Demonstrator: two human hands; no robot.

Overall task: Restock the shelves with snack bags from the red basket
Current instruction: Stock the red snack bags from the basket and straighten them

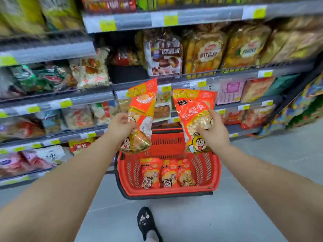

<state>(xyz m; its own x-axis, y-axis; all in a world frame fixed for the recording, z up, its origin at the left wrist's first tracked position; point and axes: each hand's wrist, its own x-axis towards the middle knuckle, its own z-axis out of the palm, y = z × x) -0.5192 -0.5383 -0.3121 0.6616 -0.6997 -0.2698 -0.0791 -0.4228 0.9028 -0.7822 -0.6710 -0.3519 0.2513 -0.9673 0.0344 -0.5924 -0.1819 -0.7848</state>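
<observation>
Glossy orange-red film is creasing under both grips: the left hand point(122, 125) is curling its fingers round the lower half of the left snack bag point(142, 105), and the right hand point(212, 131) is clutching the right snack bag point(192, 109) likewise. Both soft pouches are hanging above the red basket point(167, 192), a slotted hard-plastic tub sitting on the smooth grey floor point(244, 198) near the metal shelves point(227, 75). Three more bags point(167, 172) are lying flat inside it.
</observation>
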